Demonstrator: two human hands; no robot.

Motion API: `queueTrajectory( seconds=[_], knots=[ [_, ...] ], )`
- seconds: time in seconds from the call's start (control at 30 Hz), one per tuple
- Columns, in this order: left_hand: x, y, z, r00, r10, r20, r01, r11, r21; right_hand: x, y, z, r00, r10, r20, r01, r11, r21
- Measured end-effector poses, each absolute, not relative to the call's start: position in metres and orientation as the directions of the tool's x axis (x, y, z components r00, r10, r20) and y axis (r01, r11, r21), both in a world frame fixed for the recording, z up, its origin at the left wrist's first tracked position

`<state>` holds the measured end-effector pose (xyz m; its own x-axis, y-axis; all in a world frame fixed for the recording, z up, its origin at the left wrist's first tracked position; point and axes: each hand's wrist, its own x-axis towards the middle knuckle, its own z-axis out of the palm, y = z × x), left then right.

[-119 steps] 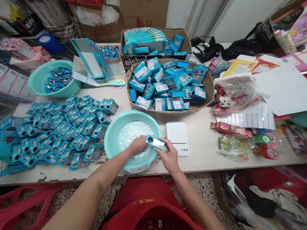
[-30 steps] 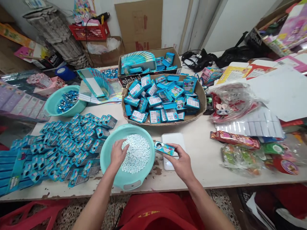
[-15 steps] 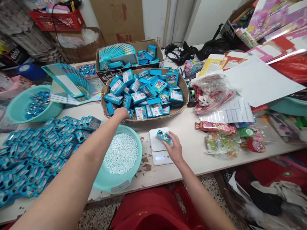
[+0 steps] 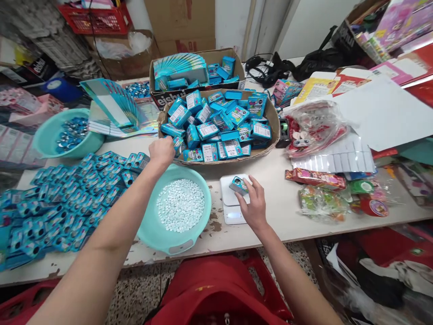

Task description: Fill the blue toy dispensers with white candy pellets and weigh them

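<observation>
My left hand (image 4: 162,152) is closed in a fist at the front left corner of a cardboard box (image 4: 219,160) heaped with small blue candy boxes (image 4: 207,130). What it holds, if anything, is hidden. My right hand (image 4: 255,204) has thumb and fingers around one small blue candy box (image 4: 238,184) with a round hole in its end, over the plate of a white digital scale (image 4: 227,193). Between my arms stands a turquoise basin (image 4: 202,225) of small pale candies (image 4: 181,205). Many blue boxes with round holes (image 4: 81,198) stand packed together at left.
Another turquoise basin (image 4: 96,145) with shiny blue pieces sits at the far left. Behind is a second carton (image 4: 240,61) of blue boxes and fanned cards. Plastic bags (image 4: 318,126) and packaged sweets (image 4: 321,205) lie at right. A red chair (image 4: 267,289) is below the table edge.
My left hand has drawn back slightly from the heap and is now a fist at the carton's corner. The box in my right hand has turned a little. The whole view has shifted.
</observation>
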<state>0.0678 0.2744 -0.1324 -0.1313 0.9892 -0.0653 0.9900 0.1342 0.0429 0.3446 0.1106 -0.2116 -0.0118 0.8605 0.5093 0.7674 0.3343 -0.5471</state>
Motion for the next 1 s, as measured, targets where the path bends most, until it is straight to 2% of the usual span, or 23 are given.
queueTrajectory(
  seconds=[0.1, 0.17, 0.23, 0.3, 0.37, 0.43, 0.53, 0.63, 0.73, 0.8, 0.87, 0.93, 1.0],
  knots=[
    [0.071, 0.225, -0.107, 0.017, 0.998, 0.056, 0.999, -0.019, 0.034, 0.313, 0.117, -0.18, -0.007, 0.861, 0.508, 0.619, 0.403, -0.674],
    [0.077, 0.191, -0.103, 0.208, 0.977, 0.049, 0.96, -0.213, 0.184, 0.292, 0.125, -0.167, -0.06, 0.911, 0.409, 0.493, 0.383, -0.781],
    [0.079, 0.165, -0.115, 0.329, 0.943, 0.052, 0.84, -0.318, 0.439, 0.279, 0.13, -0.164, -0.179, 0.964, 0.199, 0.358, 0.252, -0.899],
    [0.073, 0.152, -0.145, 0.243, 0.967, 0.072, 0.695, -0.225, 0.682, 0.274, 0.128, -0.172, -0.246, 0.968, -0.046, 0.223, 0.011, -0.975],
    [0.063, 0.152, -0.187, -0.029, 0.999, 0.022, 0.619, 0.001, 0.785, 0.274, 0.116, -0.188, -0.187, 0.956, -0.225, 0.031, -0.223, -0.974],
    [0.059, 0.158, -0.233, -0.226, 0.973, -0.058, 0.676, 0.199, 0.71, 0.271, 0.097, -0.207, -0.092, 0.935, -0.342, -0.194, -0.354, -0.915],
    [0.076, 0.163, -0.284, -0.254, 0.958, -0.131, 0.812, 0.285, 0.51, 0.257, 0.07, -0.23, -0.033, 0.903, -0.428, -0.352, -0.412, -0.841],
    [0.103, 0.147, -0.302, -0.037, 0.971, -0.237, 0.887, 0.141, 0.44, 0.241, 0.057, -0.239, 0.061, 0.904, -0.424, -0.349, -0.378, -0.857],
    [0.1, 0.118, -0.293, 0.298, 0.871, -0.39, 0.856, -0.064, 0.512, 0.237, 0.058, -0.239, 0.134, 0.905, -0.403, -0.358, -0.335, -0.872],
    [0.077, 0.101, -0.283, 0.403, 0.82, -0.407, 0.823, -0.13, 0.553, 0.238, 0.059, -0.238, 0.137, 0.899, -0.417, -0.384, -0.34, -0.859],
    [0.05, 0.09, -0.274, 0.3, 0.875, -0.381, 0.858, -0.073, 0.508, 0.237, 0.058, -0.237, 0.126, 0.885, -0.448, -0.424, -0.36, -0.831],
    [0.03, 0.085, -0.269, -0.003, 0.924, -0.383, 0.909, 0.162, 0.384, 0.232, 0.055, -0.237, 0.133, 0.865, -0.484, -0.465, -0.376, -0.801],
    [0.029, 0.082, -0.268, -0.262, 0.857, -0.444, 0.872, 0.407, 0.271, 0.225, 0.051, -0.236, 0.16, 0.85, -0.502, -0.489, -0.374, -0.788]
  ],
)
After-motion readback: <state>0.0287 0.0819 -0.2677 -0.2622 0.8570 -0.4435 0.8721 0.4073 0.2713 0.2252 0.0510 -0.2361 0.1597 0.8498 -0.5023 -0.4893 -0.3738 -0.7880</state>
